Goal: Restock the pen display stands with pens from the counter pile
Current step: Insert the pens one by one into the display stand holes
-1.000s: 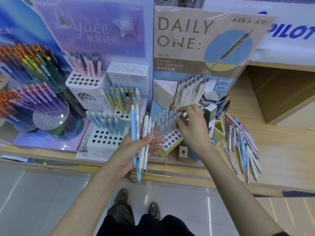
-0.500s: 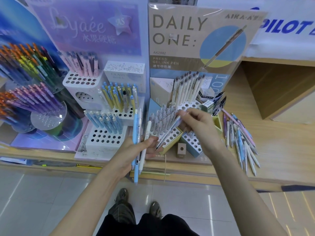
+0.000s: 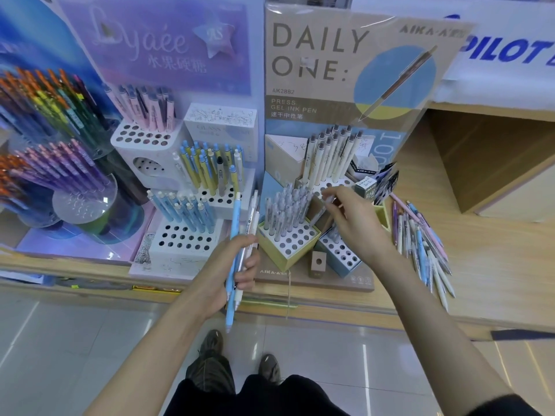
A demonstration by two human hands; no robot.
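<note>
Pens from the counter pile [image 3: 420,244]: a loose spread of blue, pink, white and grey barrels lying on the wooden counter [image 3: 495,250], to the right of the display stands and just beside the right forearm; left hand [image 3: 231,265] closed around a small bundle of pens, a light blue pen [image 3: 232,265] foremost with white ones behind it, held upright before the counter edge; right hand [image 3: 354,220] raised over the stands, its fingertips pinched on a grey pen [image 3: 322,207] that slants down toward the yellow stand [image 3: 285,250]; yellow stand partly filled with grey pens, front holes vacant; blue stand [image 3: 342,253] to its right, mostly vacant holes, partly hidden by the right hand; cream pens [image 3: 330,154] standing in the rear tier under the "DAILY ONE" card [image 3: 330,55]; white stand [image 3: 183,238] at left holding pale blue pens.
</note>
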